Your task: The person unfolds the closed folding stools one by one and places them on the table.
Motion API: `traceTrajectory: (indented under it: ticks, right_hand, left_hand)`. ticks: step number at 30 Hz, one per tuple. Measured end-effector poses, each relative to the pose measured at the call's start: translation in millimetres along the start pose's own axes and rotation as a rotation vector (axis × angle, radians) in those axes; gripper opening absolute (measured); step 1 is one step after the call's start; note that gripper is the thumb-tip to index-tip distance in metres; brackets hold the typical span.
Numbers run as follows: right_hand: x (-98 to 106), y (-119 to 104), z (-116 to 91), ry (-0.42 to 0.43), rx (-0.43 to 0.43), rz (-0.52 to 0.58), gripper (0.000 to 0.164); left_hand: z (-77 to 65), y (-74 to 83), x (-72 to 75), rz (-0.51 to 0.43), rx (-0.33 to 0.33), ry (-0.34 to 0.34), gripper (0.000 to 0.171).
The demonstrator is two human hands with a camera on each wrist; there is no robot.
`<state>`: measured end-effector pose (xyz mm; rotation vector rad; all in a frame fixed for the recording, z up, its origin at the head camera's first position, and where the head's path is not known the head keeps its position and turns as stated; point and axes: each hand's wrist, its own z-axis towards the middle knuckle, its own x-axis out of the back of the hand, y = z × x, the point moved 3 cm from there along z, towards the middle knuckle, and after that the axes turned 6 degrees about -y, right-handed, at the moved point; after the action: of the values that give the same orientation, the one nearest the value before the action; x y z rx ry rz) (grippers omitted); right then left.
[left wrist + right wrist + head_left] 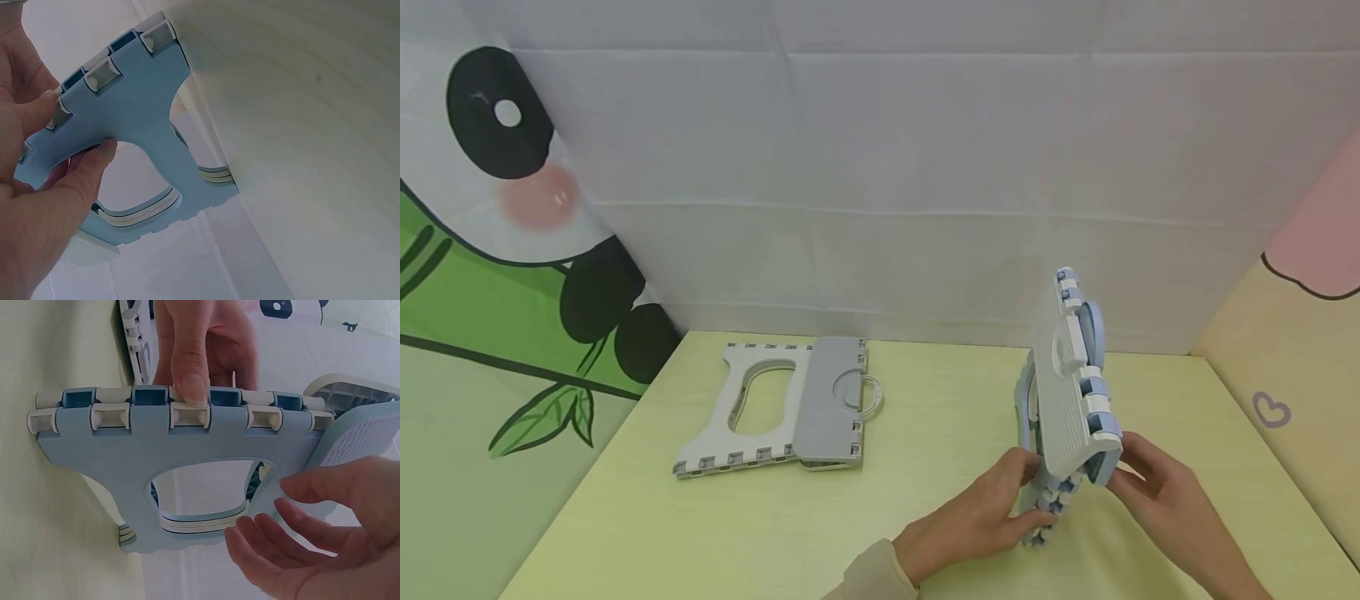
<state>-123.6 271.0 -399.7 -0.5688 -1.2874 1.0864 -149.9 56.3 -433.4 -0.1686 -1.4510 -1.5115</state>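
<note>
A blue and white folding step stool (1063, 392), partly folded, stands on its side on the table at right. With my left hand (981, 508) I grip its lower hinged edge. In the left wrist view, fingers of that hand (56, 194) go into the oval cutout of a blue leg panel (150, 106). My right hand (1172, 500) is at the stool's right side. The right wrist view has this hand (325, 544) with fingers loosely bent before the panel's cutout; whether the fingertips touch it I cannot tell.
A second folding stool, grey and white (831, 408), lies flat on the pale yellow table (925, 433) at left, its loop handle (874, 397) facing right. A white cloth wall (925, 167) rises behind the table, with cartoon-printed sides.
</note>
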Motion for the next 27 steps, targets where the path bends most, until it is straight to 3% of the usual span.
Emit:
traceTrajectory:
  ticks: [6,11,14,21,27]
  right_hand:
    - [-6,4,-2,-0.024,0.006,0.006,0.049]
    - [-10,6,-3,-0.048,-0.088,-0.026,0.053]
    - [-12,7,-4,-0.058,-0.133,-0.055,0.050]
    - [-18,8,-6,-0.070,-0.095,-0.034,0.037]
    - [-20,7,-6,-0.107,-0.114,-0.014,0.038]
  left_hand:
    - [-0.4,0.5,0.0,0.000,0.006,0.001,0.053]
    - [-0.5,-0.1,-0.2,0.012,-0.004,0.007,0.053]
    - [-0.1,-0.4,-0.3,0.018,-0.013,0.009,0.053]
    - [-0.4,0.4,0.0,0.022,-0.018,0.011,0.054]
    - [-0.5,1.3,0.5,0.036,-0.022,0.015,0.053]
